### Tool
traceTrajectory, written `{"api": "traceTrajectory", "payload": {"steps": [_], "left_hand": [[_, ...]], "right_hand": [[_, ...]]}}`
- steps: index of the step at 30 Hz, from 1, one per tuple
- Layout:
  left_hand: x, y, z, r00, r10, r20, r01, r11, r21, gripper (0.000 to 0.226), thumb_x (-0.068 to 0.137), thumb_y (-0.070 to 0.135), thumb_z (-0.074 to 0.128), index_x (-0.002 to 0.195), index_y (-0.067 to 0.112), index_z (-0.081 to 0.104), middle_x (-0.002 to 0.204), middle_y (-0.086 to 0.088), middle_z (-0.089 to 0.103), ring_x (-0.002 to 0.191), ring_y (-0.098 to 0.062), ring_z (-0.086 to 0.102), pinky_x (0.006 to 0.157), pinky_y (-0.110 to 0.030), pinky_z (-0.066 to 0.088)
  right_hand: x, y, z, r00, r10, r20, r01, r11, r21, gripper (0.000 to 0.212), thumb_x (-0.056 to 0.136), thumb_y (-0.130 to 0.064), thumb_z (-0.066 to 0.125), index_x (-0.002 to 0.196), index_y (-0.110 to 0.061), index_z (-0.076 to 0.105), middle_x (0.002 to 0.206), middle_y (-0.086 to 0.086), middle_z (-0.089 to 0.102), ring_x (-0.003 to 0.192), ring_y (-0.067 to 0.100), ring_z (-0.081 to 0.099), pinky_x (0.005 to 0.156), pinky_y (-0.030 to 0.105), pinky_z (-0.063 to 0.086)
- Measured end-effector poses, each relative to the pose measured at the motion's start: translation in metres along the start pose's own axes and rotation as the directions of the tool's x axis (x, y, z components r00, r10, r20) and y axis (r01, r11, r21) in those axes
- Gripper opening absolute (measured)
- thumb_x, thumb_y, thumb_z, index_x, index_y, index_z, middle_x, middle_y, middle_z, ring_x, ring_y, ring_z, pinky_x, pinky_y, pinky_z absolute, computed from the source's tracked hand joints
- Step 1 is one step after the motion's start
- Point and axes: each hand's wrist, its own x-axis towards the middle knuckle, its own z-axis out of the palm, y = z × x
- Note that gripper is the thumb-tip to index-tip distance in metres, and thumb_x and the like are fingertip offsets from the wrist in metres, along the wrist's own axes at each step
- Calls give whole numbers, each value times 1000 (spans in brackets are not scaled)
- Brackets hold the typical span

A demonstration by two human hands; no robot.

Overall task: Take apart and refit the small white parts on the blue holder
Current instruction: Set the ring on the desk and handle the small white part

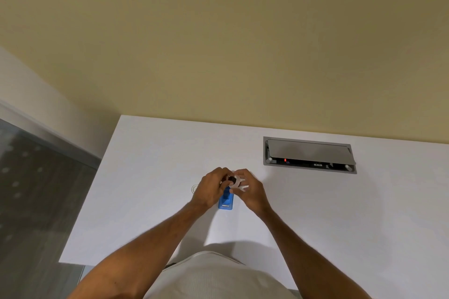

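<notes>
A small blue holder (226, 200) stands on the white table (315, 213), its far end hidden under my hands. My left hand (211, 189) is closed around a small black part (231, 179) above the holder. My right hand (250, 190) pinches a white ring-shaped part (237, 183) right beside the black one; a white tab (244, 187) sticks out by its fingers. Both hands meet over the holder's far end. A faint clear ring (194, 188) lies on the table just left of my left hand.
A grey cable box (308, 154) with its lid raised is set into the table at the back right. The table's left edge (92, 189) drops to a grey floor. A beige wall rises behind the table.
</notes>
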Motion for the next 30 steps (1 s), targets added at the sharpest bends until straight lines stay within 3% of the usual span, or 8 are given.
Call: {"api": "traceTrajectory", "payload": {"steps": [5,10,17,23,30], "left_hand": [[1,3,-2,1000,-2,15,2,1000,-14,23,104,36,55,117,21,65,111,0,72,97,-20,68,91,-39,59],[2,6,-1,999,7,39,-6,1000,-8,23,104,25,55,123,20,66,119,0,73,104,-21,69,95,-37,58],[4,10,1,1000,-21,-5,21,1000,-3,19,104,28,56,119,20,65,116,0,74,100,-21,71,93,-39,60],[7,11,1,1000,6,12,-6,1000,18,18,103,28,60,116,20,67,112,-1,73,97,-23,70,89,-44,61],[3,12,0,1000,-1,-4,1,998,57,21,100,18,57,118,22,67,111,2,75,95,-21,72,86,-38,61]], "right_hand": [[1,-2,-2,999,34,-31,-32,996,82,41,85,-17,84,121,-22,63,119,-8,71,109,18,69,85,33,63],[0,-2,-3,997,68,-19,-66,994,86,45,81,-12,87,117,-23,63,116,-9,71,108,13,68,81,22,58],[3,-4,-5,998,57,-15,-56,993,106,47,81,-14,88,120,-22,64,118,-8,71,108,15,69,83,25,61],[2,-7,-7,998,65,-26,-62,995,82,48,79,-14,90,119,-22,64,116,-10,72,104,8,69,79,15,56],[3,-7,-6,998,57,-19,-56,997,54,47,79,-16,89,117,-27,64,115,-13,72,105,7,69,80,18,58]]}}
